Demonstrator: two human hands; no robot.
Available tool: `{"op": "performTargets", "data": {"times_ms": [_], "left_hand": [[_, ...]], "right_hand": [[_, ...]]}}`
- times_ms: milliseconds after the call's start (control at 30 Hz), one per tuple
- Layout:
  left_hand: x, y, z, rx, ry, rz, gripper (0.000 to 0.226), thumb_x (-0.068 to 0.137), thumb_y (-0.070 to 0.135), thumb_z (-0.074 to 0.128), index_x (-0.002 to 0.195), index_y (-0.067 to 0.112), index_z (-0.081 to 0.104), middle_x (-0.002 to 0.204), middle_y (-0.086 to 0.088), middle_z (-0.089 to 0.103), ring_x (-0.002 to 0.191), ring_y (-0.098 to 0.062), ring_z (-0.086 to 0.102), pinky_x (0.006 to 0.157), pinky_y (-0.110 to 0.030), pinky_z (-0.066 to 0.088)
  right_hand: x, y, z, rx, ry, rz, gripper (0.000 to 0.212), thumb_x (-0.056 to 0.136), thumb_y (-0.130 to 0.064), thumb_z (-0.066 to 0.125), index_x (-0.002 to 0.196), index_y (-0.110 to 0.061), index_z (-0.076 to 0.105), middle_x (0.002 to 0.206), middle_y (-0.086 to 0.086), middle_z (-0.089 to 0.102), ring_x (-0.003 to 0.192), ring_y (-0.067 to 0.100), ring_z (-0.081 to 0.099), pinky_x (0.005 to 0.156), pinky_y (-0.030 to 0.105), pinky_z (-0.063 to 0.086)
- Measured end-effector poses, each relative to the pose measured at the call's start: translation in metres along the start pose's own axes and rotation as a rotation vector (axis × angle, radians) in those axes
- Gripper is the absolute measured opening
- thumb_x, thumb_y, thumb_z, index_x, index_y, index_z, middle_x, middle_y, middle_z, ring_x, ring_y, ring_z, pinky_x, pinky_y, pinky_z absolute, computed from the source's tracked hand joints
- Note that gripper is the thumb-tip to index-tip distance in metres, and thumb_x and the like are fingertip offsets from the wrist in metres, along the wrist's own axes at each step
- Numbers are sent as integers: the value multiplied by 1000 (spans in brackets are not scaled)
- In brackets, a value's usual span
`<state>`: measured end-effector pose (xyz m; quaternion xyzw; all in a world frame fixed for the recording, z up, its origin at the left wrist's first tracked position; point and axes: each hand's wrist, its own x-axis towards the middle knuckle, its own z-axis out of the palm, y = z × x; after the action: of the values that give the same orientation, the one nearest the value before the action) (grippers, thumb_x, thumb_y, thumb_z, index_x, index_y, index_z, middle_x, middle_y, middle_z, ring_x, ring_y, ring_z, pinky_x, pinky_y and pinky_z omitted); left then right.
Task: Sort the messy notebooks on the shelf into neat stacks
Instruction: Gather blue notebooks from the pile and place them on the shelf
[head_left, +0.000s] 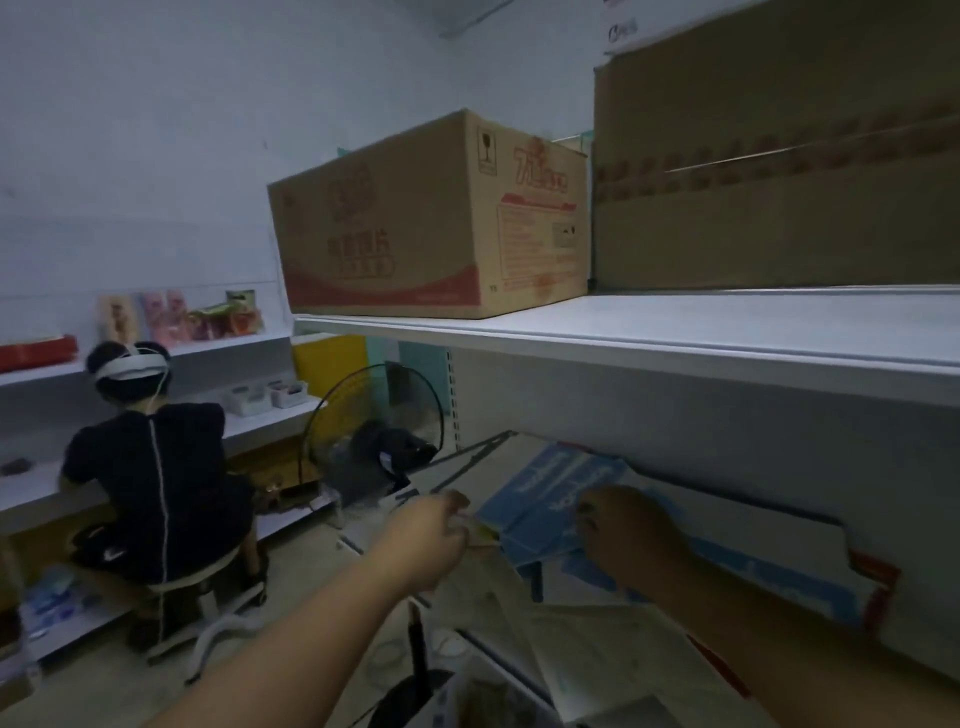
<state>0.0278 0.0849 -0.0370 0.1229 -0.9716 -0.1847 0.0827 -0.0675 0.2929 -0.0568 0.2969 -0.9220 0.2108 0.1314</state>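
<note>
Blue notebooks (550, 493) are seen lying skewed and overlapping on the shelf level just beneath the white shelf board (675, 332). They are gripped at their near edge by the right hand (631, 535), fingers curled over them. A pale notebook (485, 535) just left of the blue ones is pinched at its corner by the left hand (434, 540); blur hides finer finger detail. A cardboard box (431, 218) is set on the board above, and a fan (374, 415) and a seated person (156, 467) are seen at left.

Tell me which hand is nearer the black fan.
Left. The left hand, pinching a pale notebook, is just right of the fan; the right hand is farther right, on the blue notebooks.
</note>
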Motion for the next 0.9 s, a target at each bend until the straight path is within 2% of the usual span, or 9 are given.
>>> {"op": "performTargets", "data": {"times_ms": [67,167,267,367,467,533,633,767,900], "left_hand": [[32,-20,-9,-45,-34,34,46,93,25,48,139,19,44,141,-3,48,118,-19,54,83,-18,42],[69,-48,-10,-48,-94,93,46,96,31,49,139,17,42,142,-3,47,122,-21,50,91,-21,41],[103,-61,-6,-74,-203,109,55,95,40,48,143,18,36,148,-4,38,130,-22,43,102,-26,38],[131,-57,-5,-80,-257,169,56,94,42,48,142,16,36,146,-4,42,127,-21,46,98,-25,40],[141,-54,-4,-178,-290,195,57,90,35,59,138,11,42,138,-6,50,123,-21,51,93,-23,42],[150,-58,-1,-240,-290,160,66,84,35,66,138,7,40,140,-7,48,125,-21,48,96,-24,41],[159,-64,2,-330,-339,121,65,78,30,74,132,4,48,135,-8,52,119,-21,52,87,-21,42],[167,-73,1,-556,-343,115,53,73,11,77,121,3,55,121,-10,59,101,-19,56,82,-22,44],[181,-98,-14,-948,-443,26,42,81,1,66,122,5,55,118,-16,63,103,-32,61,88,-44,53]], "right_hand": [[13,-10,6,23,10,139,31,98,-25,40,68,-23,46,64,0,46,56,11,41,52,27,35],[28,-23,16,110,9,408,19,96,-26,46,93,-11,58,91,7,62,84,22,59,73,31,44],[30,-38,15,578,113,695,11,92,-17,55,88,-7,59,95,16,63,83,24,59,76,33,47],[22,-65,5,1183,300,824,10,93,-8,55,89,-4,62,84,10,62,75,21,58,78,34,48],[21,-78,3,1385,435,912,19,93,-5,52,74,-6,57,78,9,58,72,23,55,76,36,48],[29,-82,5,1431,480,975,12,91,-6,54,79,-5,55,80,12,56,72,25,55,61,36,52],[43,-83,16,1385,454,1020,7,90,-7,57,84,-5,58,82,14,60,73,24,57,60,31,52],[54,-88,31,676,238,918,8,93,-10,53,91,-17,53,90,5,61,82,22,62,75,39,56],[48,-72,18,470,467,883,21,96,-7,47,113,-13,56,109,11,59,85,23,55,81,38,49]]}}
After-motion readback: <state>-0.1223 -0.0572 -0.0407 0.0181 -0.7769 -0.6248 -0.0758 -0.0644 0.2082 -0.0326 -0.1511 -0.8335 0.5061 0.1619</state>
